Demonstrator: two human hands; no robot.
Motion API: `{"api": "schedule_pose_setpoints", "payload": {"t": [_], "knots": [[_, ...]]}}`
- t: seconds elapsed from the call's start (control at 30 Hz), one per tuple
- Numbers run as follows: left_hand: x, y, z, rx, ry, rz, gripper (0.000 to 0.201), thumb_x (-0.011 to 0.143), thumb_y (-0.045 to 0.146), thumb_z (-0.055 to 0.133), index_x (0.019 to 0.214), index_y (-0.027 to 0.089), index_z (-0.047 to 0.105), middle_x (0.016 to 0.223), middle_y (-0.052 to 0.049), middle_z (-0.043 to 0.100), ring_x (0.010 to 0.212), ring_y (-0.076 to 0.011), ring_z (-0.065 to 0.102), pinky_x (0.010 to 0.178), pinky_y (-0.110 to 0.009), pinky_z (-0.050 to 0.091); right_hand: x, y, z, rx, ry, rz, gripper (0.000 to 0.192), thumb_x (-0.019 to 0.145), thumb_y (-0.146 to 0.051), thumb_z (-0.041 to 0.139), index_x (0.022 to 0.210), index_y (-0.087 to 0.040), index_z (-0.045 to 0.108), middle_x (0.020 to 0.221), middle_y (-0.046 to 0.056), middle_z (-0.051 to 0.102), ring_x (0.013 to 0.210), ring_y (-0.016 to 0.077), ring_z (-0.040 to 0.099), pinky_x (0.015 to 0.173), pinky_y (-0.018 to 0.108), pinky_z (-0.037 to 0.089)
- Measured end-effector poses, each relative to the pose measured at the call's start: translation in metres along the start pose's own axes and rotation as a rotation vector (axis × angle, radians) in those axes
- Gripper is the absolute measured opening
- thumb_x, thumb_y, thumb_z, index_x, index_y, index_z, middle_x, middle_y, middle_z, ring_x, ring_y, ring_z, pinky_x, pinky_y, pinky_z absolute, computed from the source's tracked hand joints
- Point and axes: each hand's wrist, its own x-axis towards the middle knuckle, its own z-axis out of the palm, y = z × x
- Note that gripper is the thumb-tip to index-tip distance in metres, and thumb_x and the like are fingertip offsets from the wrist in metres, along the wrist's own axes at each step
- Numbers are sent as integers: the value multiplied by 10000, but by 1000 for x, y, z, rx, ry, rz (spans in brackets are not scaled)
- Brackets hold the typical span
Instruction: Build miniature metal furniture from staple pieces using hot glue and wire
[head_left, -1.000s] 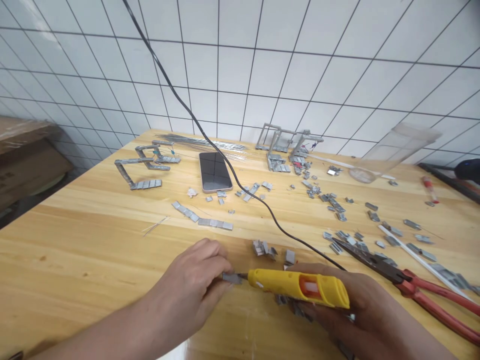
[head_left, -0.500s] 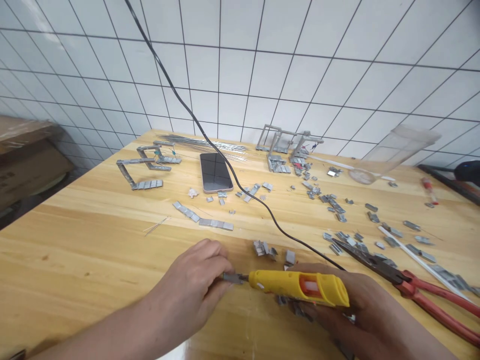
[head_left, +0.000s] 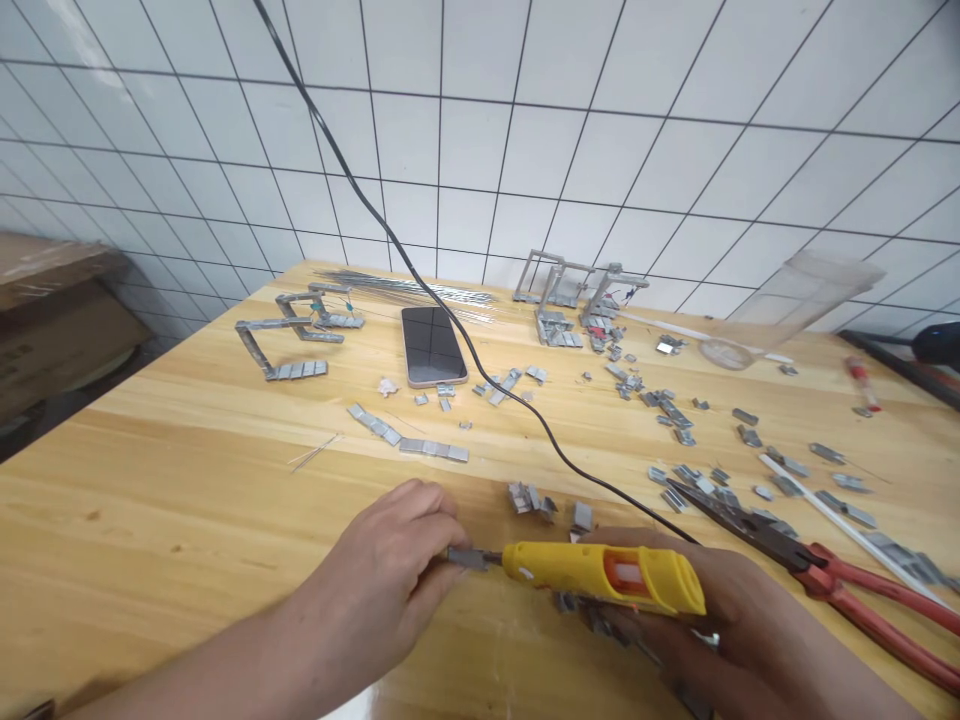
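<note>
We see one container, a clear plastic cup (head_left: 780, 305) lying on its side far to the right of the phone (head_left: 433, 345), near the tiled wall; whether anything is in it we cannot tell.

Our right hand (head_left: 720, 625) is well in front of the phone, toward the near edge of the wooden table (head_left: 150, 470). It lies palm up under the yellow glue gun (head_left: 607, 578), fingers curled round the body from below, and holds the tool almost level with its nozzle pointing left. The black cord (head_left: 450, 330) runs from the back of the gun up past the right edge of the phone to the top of the view.

Our left hand (head_left: 390, 575) comes in from the lower left, knuckles up, forearm slanting across the table. Its thumb and forefinger are pressed together on a small grey metal piece (head_left: 466, 558), which is in front of the phone, at the tip of the nozzle and touching it.

Just behind the gun sits a little heap of grey pieces (head_left: 534, 498). A row of joined pieces (head_left: 409, 440) lies in front of the phone. Red-handled pliers (head_left: 810, 570) rest to the right of the gun, and many loose grey pieces are scattered right of the phone. A bent frame of pieces (head_left: 289, 335) stands left of the phone.
</note>
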Motion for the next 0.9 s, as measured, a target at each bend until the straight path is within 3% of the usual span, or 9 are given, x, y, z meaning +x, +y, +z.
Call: {"api": "schedule_pose_setpoints", "payload": {"t": [0.3, 0.43, 0.63, 0.77, 0.9], "knots": [[0, 0, -1, 8, -11, -3, 190, 877, 51, 468, 874, 184, 603, 856, -36, 578, 827, -179, 534, 707, -292, 427, 0, -1, 3, 10, 58, 11, 191, 775, -266, 567, 867, -290, 732, 711, -18, 749, 581, 185, 678, 516, 227, 523], [1, -2, 0, 13, -8, -10, 181, 872, 58, 482, 878, 189, 607, 856, -35, 580, 824, -183, 536, 699, -293, 428, -2, -1, 0, 31, 63, 31, 178, 746, -267, 578, 822, -291, 737, 604, -25, 707, 514, 184, 653, 483, 234, 522], [1, 0, 0, -14, 4, 3, 189, 893, 74, 475, 897, 203, 614, 865, -33, 586, 845, -180, 546, 722, -285, 434, -4, 2, -4, 190, -69, 169, 137, 758, -269, 597, 841, -277, 706, 602, -24, 686, 422, 168, 612, 351, 213, 490], [-1, 1, -2, 3, -6, -6, 185, 875, 55, 475, 872, 191, 601, 854, -33, 576, 825, -178, 538, 710, -282, 427, -1, -1, -1, 128, 62, 86, 112, 717, -234, 578, 682, -276, 675, 564, -34, 674, 491, 178, 638, 450, 217, 520], [1, 1, -6, 11, -50, -17, 183, 848, 43, 484, 844, 187, 597, 838, -27, 573, 804, -175, 532, 693, -283, 417, -3, 1, -2, 164, 37, 169, 117, 697, -278, 600, 727, -302, 711, 549, -32, 672, 446, 184, 614, 392, 222, 505]]}}
